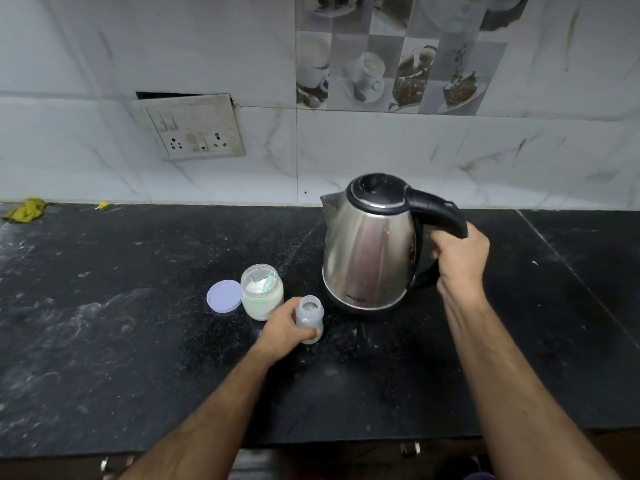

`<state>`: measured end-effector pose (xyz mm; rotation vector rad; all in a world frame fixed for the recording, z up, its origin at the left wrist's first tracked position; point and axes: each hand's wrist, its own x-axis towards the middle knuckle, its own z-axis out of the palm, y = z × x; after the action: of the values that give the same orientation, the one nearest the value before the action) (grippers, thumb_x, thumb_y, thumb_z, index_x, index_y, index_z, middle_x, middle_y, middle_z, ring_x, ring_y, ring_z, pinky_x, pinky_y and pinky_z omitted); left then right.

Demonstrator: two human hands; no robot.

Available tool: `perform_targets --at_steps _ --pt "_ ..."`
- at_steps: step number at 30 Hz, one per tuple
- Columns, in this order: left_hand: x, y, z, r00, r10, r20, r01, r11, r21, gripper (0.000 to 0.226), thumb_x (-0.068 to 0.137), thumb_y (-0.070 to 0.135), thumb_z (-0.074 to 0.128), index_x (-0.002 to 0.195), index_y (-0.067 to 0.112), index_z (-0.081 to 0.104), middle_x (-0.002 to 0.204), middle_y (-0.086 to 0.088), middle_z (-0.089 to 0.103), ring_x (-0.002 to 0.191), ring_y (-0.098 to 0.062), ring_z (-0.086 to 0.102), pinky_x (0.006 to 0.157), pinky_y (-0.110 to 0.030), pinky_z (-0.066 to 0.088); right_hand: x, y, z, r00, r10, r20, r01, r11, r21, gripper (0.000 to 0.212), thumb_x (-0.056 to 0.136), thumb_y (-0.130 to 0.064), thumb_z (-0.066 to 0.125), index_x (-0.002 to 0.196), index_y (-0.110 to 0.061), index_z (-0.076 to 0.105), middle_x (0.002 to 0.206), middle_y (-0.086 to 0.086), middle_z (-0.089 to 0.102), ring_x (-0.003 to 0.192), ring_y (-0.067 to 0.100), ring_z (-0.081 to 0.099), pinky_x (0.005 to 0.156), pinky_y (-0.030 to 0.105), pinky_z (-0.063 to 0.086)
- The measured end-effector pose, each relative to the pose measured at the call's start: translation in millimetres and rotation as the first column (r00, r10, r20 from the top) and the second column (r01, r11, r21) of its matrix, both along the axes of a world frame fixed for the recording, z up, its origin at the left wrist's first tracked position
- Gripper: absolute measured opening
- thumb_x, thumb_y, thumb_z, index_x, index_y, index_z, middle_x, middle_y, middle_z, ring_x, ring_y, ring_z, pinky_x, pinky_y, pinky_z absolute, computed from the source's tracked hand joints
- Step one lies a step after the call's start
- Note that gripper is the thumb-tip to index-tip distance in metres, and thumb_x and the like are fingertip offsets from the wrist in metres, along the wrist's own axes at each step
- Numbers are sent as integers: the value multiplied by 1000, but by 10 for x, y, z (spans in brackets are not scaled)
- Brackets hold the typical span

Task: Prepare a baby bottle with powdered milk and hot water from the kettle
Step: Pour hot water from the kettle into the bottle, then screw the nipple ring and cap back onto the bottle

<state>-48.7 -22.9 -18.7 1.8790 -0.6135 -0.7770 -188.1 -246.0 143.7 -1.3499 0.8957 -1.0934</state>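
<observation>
The rounded steel kettle (367, 251) has a brushed, shiny metal body that throws soft reflections, with smears and water marks dulling parts of it. Its lid and curved handle (438, 211) look like smooth black plastic with a mild sheen. The small baby bottle (309, 315) is cloudy, translucent plastic, matt rather than glossy. The clear round jar (262, 294) of white powder looks glossy and see-through, dusted inside; whether glass or plastic cannot be told. A pale green plastic scoop (268, 280) stands in it. The lilac round lid (224, 295) is smooth matt plastic. The black stone worktop (138, 323) is speckled, polished but streaked with pale dusty smears. The wall tiles (381, 150) are glossy, marble-patterned.
</observation>
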Motion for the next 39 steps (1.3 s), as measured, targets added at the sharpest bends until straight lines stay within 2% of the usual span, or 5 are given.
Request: perform_targets --at_steps 4,13,22,32,39 --pt "32 -57 4 1000 3 -7 -3 1000 15 57 55 30 81 108 32 61 105 4 71 102 -16 67 98 -39 53 387 -154 49 998 65 6 -65 998 2 26 70 6 62 62 -17 55 46 -8 47 40 6 42 44 22 35" --pt "78 -166 -11 998 44 -35 -43 999 24 55 67 12 84 110 33 59 107 7 69 106 -14 66 97 -32 52 1172 -467 -112 980 184 -69 -184 983 9 24 68 1 67 70 -22 61 66 -2 57 60 11 53 59 23 44" --pt "86 -262 -5 995 96 -38 -95 995 5 62 57 26 81 115 28 59 110 5 70 107 -13 66 100 -35 51 1455 -609 -588 963 238 -123 -227 969 100 30 74 7 65 74 -23 61 72 -6 60 66 3 57 58 11 46" --pt "75 -230 -64 992 119 -43 -118 993 20 56 71 1 82 118 21 59 105 6 67 98 -8 63 91 -20 49 1575 -718 -877 953 278 -124 -260 955 146 33 71 11 65 76 -22 64 74 -3 63 70 9 60 69 23 52" --pt "100 -215 -67 993 111 -43 -110 994 13 57 70 3 83 120 19 59 104 9 68 97 -4 63 91 -19 48 1545 -765 -984 936 325 -134 -300 938 173 35 72 12 66 78 -22 65 76 -3 65 74 11 62 75 29 52"
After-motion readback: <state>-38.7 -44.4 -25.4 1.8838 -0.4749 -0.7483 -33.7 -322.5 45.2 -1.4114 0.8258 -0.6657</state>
